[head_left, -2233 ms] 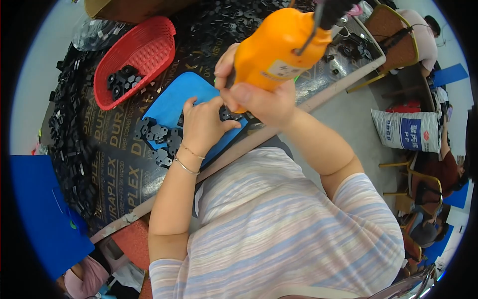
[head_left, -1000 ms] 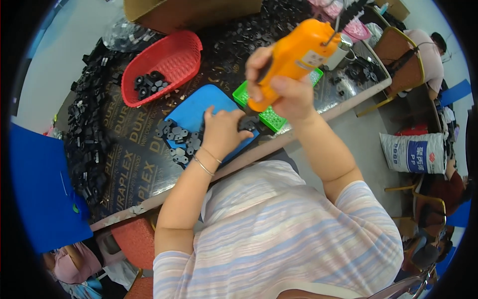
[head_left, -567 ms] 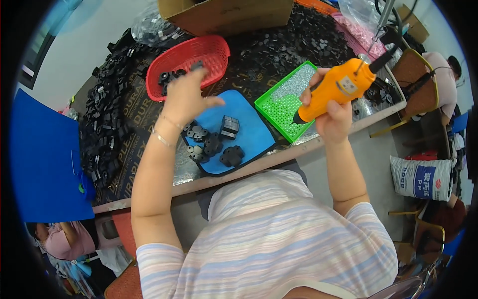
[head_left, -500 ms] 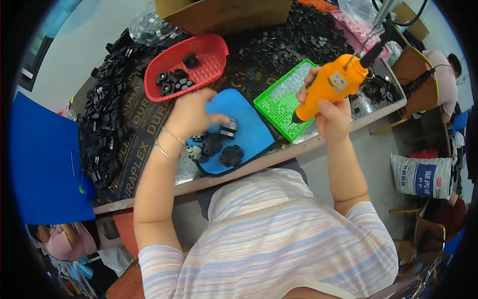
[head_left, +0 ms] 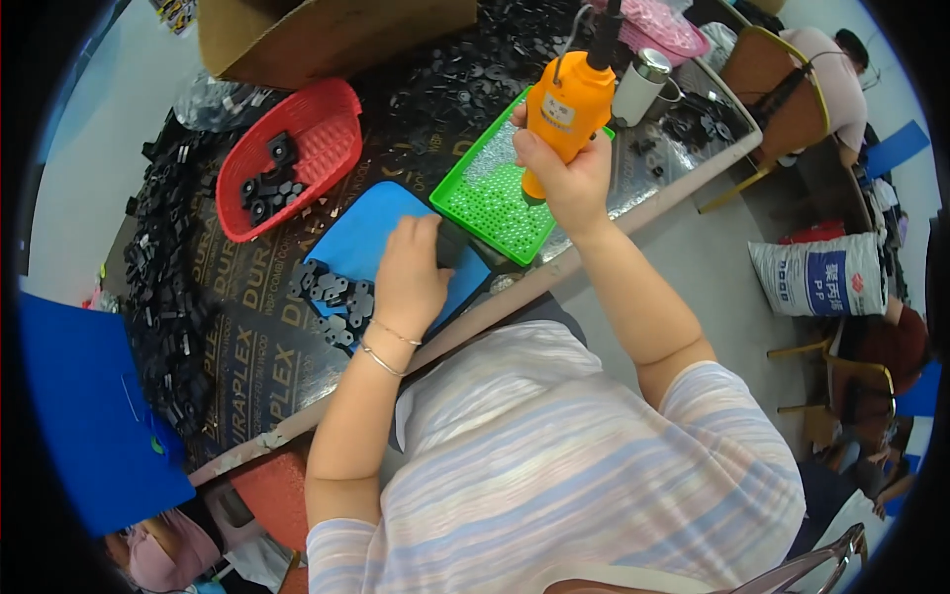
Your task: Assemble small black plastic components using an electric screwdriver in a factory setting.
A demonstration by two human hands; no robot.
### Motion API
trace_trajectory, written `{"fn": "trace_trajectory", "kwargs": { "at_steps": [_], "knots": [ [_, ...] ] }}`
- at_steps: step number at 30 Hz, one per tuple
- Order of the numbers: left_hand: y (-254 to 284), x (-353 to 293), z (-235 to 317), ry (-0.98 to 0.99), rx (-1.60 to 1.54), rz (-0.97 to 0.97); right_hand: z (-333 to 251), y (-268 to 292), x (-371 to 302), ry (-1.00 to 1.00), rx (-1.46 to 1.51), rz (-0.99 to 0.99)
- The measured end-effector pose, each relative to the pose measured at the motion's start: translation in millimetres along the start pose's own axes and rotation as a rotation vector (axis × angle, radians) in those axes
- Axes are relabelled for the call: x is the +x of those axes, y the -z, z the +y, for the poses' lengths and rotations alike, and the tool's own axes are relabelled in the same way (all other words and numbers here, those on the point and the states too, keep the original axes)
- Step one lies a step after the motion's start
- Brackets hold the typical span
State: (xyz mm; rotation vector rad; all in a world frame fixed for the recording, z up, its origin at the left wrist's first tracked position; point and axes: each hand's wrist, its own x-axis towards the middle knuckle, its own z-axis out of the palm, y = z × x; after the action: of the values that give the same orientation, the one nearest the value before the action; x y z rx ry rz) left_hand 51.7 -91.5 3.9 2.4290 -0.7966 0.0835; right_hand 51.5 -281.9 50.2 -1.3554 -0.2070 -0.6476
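My right hand point(head_left: 572, 168) is wrapped round an orange electric screwdriver point(head_left: 566, 107), held nearly upright. Its dark tip is over the near right part of a green tray point(head_left: 487, 241) holding small shiny screws point(head_left: 500, 163). On the blue mat point(head_left: 361, 223), my left hand point(head_left: 413, 272) curls its fingers and thumb about a black plastic part point(head_left: 453, 247). The hand partly covers that part, and its outline is blurred. Several more black plastic parts point(head_left: 336, 297) lie clustered on the mat, left of my left wrist.
A red basket point(head_left: 332, 134) with several black parts stands beyond the mat. Black pieces point(head_left: 163, 297) are heaped along the table's left side and more at the back, near a cardboard box point(head_left: 336, 40). A metal-topped cup point(head_left: 641, 87) stands right of the screwdriver. People sit farther off.
My left hand has come down from beside the red basket to the black part on the mat. The screwdriver has turned more upright over the green tray. The whole view has shifted.
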Motion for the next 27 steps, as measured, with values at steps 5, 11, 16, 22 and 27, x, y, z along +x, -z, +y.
{"fn": "trace_trajectory", "kwargs": {
  "at_steps": [5, 11, 16, 22, 27],
  "knots": [
    [-11.3, -1.7, 16.6, 0.011, 0.138, -0.159, 14.1, 9.0, -1.6, 0.119, 0.002, -0.008],
    [-14.9, -24.8, 39.7, 0.040, -0.260, 0.077, 27.1, 19.8, -6.8, 0.186, -0.045, -0.022],
    [-34.4, -34.8, 36.7, 0.056, -0.324, 0.181, 29.6, 22.3, -8.5, 0.197, -0.061, -0.072],
    [-52.7, -33.9, 9.4, 0.153, -0.427, 0.177, 28.9, 22.7, -9.6, 0.171, -0.050, -0.082],
    [-48.0, -24.8, -0.7, 0.185, -0.509, 0.092, 26.2, 20.9, -10.2, 0.159, -0.044, -0.080]
  ]
}}
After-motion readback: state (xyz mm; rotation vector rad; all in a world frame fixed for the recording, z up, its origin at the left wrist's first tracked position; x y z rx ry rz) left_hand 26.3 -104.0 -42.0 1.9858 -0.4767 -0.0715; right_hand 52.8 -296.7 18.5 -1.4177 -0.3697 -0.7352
